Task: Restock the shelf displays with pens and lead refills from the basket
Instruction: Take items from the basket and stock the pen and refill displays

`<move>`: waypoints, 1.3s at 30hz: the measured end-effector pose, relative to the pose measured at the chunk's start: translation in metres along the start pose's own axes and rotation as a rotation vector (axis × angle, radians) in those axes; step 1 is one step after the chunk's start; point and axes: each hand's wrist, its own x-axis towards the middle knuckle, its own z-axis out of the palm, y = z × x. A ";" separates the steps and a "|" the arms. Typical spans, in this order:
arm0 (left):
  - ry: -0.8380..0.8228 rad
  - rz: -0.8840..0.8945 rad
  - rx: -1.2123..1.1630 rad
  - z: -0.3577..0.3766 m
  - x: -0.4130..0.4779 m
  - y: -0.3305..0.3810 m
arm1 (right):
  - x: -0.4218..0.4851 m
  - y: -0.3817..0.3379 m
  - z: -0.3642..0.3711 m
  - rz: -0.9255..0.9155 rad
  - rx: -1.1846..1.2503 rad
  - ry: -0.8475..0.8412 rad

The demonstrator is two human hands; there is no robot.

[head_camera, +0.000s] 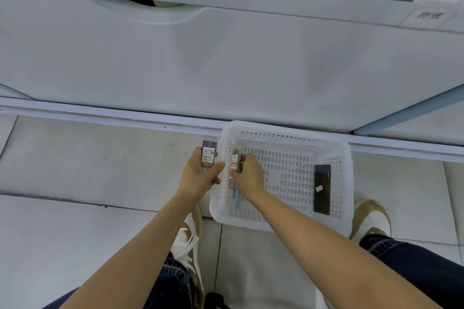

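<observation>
The floor [75, 158] at the left is laid with large pale grey tiles, matte and faintly mottled, split by thin dark grout lines. Above it rises the shelf unit's base panel [226, 63], a smooth white sheet with a soft sheen and a curved scoop cut into its upper edge.

The left hand [198, 178] hovers over the tiles just outside the basket's left wall. Its fingers and thumb are curled round a lead refill pack [209, 155], a small flat rectangle with a dark grey top end and a white printed label with red lettering. Below the forearm sits a tan and white shoe [188, 233] with flat white laces, beside dark denim with pale stitching.

The right hand [248, 175] reaches into the left end of the basket [263, 126]. It pinches a second refill pack [235, 162] of the same slim shape, held on edge against the inside wall. Under the wrist lie slim bluish pens [236, 199] in clear wrapping, too blurred to count.

The basket is translucent white plastic, rectangular with rounded corners and a thick rolled rim. Its walls and bottom are pierced by rows of small oblong slots, and it stands on the floor against the foot of the shelf unit. Toward its right end lies a long, flat black box [322, 188], matte, with a tiny white sticker. A second tan shoe [371, 218] sits just beyond the basket's right corner.
</observation>
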 end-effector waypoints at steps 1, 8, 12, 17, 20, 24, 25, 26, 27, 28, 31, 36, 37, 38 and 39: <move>-0.002 -0.004 0.000 0.000 0.000 0.000 | 0.002 0.001 -0.002 -0.014 -0.013 -0.034; -0.017 -0.029 -0.009 0.001 -0.003 0.004 | 0.005 0.006 -0.003 -0.006 0.019 -0.129; -0.027 -0.016 -0.008 0.000 -0.005 0.008 | 0.004 0.008 -0.013 0.045 0.240 -0.265; 0.026 0.005 -0.043 0.006 -0.009 0.023 | 0.004 -0.005 -0.047 -0.009 0.341 -0.378; 0.064 -0.040 -0.095 0.016 -0.013 0.043 | -0.005 -0.028 -0.077 -0.159 0.318 -0.437; -0.010 -0.091 -0.298 0.026 -0.021 0.078 | -0.021 -0.056 -0.114 -0.325 0.245 -0.411; -0.024 -0.099 -0.332 0.028 -0.024 0.088 | -0.026 -0.061 -0.124 -0.347 0.244 -0.393; -0.028 -0.109 -0.368 0.030 -0.027 0.098 | -0.031 -0.066 -0.134 -0.363 0.254 -0.378; -0.027 -0.112 -0.407 0.031 -0.031 0.108 | -0.036 -0.071 -0.145 -0.374 0.279 -0.372; -0.027 -0.104 -0.436 0.031 -0.035 0.118 | -0.041 -0.074 -0.157 -0.393 0.310 -0.371; -0.056 0.002 -0.369 0.029 -0.049 0.147 | -0.056 -0.088 -0.191 -0.477 0.410 -0.313; -0.162 0.307 -0.136 0.032 -0.088 0.201 | -0.086 -0.128 -0.249 -0.627 0.401 -0.108; -0.166 0.364 -0.117 0.034 -0.097 0.214 | -0.094 -0.136 -0.260 -0.667 0.364 -0.091; -0.160 0.411 -0.107 0.036 -0.106 0.226 | -0.103 -0.143 -0.272 -0.700 0.328 -0.080; -0.150 0.448 -0.100 0.037 -0.113 0.238 | -0.112 -0.149 -0.284 -0.726 0.294 -0.059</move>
